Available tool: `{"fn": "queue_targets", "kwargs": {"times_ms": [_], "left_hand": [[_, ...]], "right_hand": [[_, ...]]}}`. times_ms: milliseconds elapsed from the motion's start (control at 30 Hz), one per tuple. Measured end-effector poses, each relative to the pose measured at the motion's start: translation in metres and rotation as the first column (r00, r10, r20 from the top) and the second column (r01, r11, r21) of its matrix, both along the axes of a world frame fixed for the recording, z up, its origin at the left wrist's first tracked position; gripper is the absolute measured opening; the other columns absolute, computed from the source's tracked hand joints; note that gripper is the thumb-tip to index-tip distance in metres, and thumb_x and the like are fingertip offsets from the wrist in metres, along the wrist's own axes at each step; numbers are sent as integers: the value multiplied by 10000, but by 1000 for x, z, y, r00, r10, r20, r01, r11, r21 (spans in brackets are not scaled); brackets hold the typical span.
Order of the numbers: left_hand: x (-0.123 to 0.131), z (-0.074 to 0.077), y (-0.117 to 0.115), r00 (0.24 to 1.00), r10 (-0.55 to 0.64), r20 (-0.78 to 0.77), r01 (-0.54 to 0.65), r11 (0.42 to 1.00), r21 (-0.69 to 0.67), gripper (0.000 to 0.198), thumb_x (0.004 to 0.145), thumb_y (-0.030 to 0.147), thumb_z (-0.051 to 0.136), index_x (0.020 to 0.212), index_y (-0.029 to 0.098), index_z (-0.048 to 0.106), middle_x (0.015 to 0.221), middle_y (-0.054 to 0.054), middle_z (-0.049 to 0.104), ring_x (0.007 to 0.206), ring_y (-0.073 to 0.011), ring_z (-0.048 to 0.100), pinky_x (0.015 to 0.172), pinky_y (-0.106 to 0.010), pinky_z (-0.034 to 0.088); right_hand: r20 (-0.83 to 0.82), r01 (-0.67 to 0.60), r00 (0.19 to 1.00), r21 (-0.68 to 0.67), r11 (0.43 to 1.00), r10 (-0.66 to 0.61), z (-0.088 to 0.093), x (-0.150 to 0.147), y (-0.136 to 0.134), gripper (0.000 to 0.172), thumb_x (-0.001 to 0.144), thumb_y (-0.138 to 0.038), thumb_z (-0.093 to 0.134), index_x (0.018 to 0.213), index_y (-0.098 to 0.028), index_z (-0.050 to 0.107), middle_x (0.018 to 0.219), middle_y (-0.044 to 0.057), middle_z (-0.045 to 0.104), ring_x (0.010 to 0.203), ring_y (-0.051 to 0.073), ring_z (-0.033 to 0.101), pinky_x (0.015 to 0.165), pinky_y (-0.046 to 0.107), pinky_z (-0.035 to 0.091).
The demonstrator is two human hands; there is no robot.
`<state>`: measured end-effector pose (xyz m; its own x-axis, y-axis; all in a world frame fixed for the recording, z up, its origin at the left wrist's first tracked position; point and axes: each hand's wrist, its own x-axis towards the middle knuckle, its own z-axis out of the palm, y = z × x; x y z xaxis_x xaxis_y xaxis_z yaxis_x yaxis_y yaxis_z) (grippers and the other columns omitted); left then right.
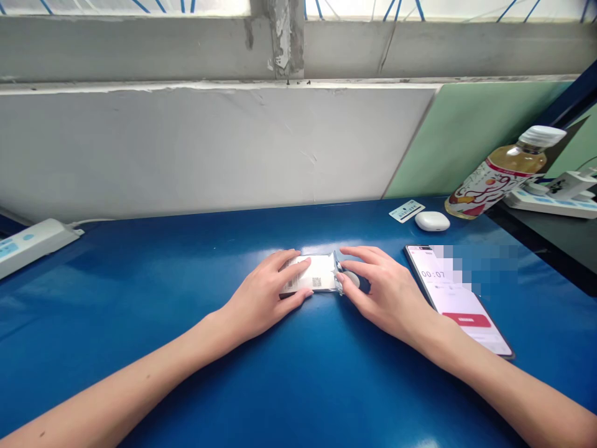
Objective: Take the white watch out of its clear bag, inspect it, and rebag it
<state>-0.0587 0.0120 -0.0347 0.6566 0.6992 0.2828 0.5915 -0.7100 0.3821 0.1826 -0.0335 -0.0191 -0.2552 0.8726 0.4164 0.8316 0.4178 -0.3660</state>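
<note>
A small flat white box [321, 272] with a printed QR code lies on the blue table, between my hands. My left hand [269, 283] grips its left end, fingers over the top and thumb along the near edge. Crinkled clear wrapping [337, 280] sticks out at the box's right end. My right hand [380, 283] is at that end, with its thumb and fingertips closed against the wrapping. Under its palm shows part of a round, pale grey thing [353, 278], mostly hidden, whose kind I cannot make out.
Right of my hands lies a phone [459, 298] with a timer on screen. Beyond it are a white earbud case [432, 221], a card [407, 211] and a tilted drink bottle [501, 177]. Power strips stand at the left [40, 246] and far right [555, 202]. A wall [209, 149] borders the blue table [298, 379].
</note>
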Motion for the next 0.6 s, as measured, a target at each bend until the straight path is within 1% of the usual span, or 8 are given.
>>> {"fn": "queue_targets", "kwargs": {"times_ms": [100, 200, 400, 500, 600], "left_hand": [[0, 0, 0, 1000, -2, 4, 2, 1000, 2, 414, 972, 375, 565, 1344, 197, 601, 1387, -157, 578, 1278, -323, 556, 1041, -488, 502], [1, 0, 0, 1000, -1, 15, 1, 1000, 3, 406, 968, 372, 571, 1343, 220, 603, 1385, -141, 583, 1279, -315, 556, 1049, -480, 497], [0, -1, 1, 1000, -3, 6, 3, 1000, 11, 405, 971, 376, 568, 1343, 220, 605, 1385, -136, 584, 1277, -305, 559, 1056, -463, 492], [0, -1, 1, 1000, -5, -3, 5, 1000, 16, 414, 976, 378, 560, 1344, 193, 607, 1381, -153, 583, 1274, -311, 558, 1053, -468, 493], [0, -1, 0, 1000, -3, -3, 3, 1000, 17, 408, 975, 372, 563, 1345, 204, 607, 1386, -149, 579, 1278, -313, 554, 1048, -475, 496]], "right_hand": [[-4, -38, 999, 6, 999, 38, 1, -2, -1, 228, 933, -237, 554, 1056, -163, 733, 1198, 131, 727, 1117, 295, 661, 915, 475, 584], [9, -85, 996, -4, 996, 85, 0, -2, -2, 236, 935, -230, 548, 1095, -167, 710, 1207, 135, 720, 1128, 296, 654, 929, 477, 580], [108, -172, 979, -24, 985, 174, -1, -1, 0, 294, 950, -205, 501, 1182, -114, 657, 1267, 175, 677, 1214, 314, 597, 1002, 500, 544], [162, -183, 969, -37, 982, 187, 0, -1, -1, 341, 949, -205, 493, 1231, -70, 631, 1304, 198, 654, 1249, 325, 575, 1026, 498, 533], [229, -170, 958, -26, 985, 172, 1, -4, -4, 402, 928, -240, 532, 1270, -41, 609, 1347, 211, 629, 1285, 355, 550, 1050, 514, 516]]}}
